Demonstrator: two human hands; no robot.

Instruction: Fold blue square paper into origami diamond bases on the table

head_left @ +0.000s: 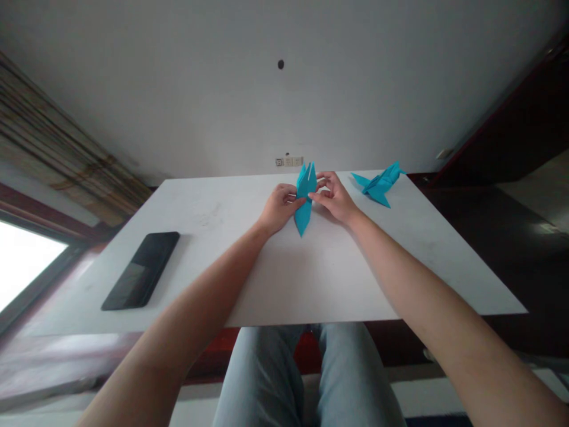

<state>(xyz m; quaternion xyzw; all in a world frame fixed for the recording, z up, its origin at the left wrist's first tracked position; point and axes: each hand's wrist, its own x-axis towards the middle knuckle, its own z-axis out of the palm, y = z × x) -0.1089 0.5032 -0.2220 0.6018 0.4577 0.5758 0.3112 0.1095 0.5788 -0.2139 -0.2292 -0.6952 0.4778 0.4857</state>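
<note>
A folded piece of blue paper (303, 218), long and pointed, is held upright just over the table between my two hands. Its top splits into narrow points and its lower end tapers to one tip. My left hand (281, 206) is closed on its left edge, thumb across the front and fingers curled behind. On the other edge, my right hand (332, 196) pinches the paper with thumb and fingertips. A finished-looking blue origami bird (379, 185) lies on the table to the right of my right hand, touched by neither hand.
A black phone (141, 271) lies on the left part of the white table (347, 279). Behind the table rises a pale wall with a socket strip (288, 161). A curtain (57, 133) hangs at the left, and my legs (306, 373) are under the near edge.
</note>
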